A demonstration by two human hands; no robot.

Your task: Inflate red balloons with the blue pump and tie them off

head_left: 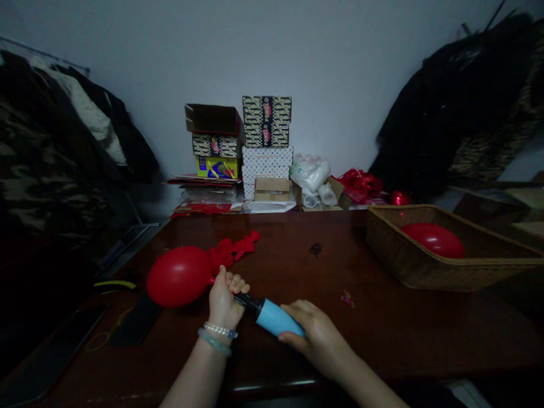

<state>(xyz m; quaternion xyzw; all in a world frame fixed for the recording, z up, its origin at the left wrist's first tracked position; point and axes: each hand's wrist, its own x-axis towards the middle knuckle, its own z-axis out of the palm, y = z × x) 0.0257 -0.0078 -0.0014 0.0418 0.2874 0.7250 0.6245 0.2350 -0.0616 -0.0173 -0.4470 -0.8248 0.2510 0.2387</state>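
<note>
My left hand [227, 297] is closed around the neck of an inflated red balloon [181, 276] and the black nozzle end of a hand pump. The balloon points off to the left, above the table. Wrapped round the light blue barrel of the balloon pump [278, 319] is my right hand [312, 334], with the thumb on the near side. Several uninflated red balloons [232, 250] lie in a heap just behind the inflated one. How the balloon's mouth sits on the nozzle is hidden by my left fingers.
On the brown table [280, 272] a wicker basket [408, 277] at the right holds another red balloon [433, 239]. Small coloured bits [347, 298] and a dark band [315, 249] lie mid-table. Stacked boxes [267, 122] stand at the back; a phone-like dark slab [136, 320] is left.
</note>
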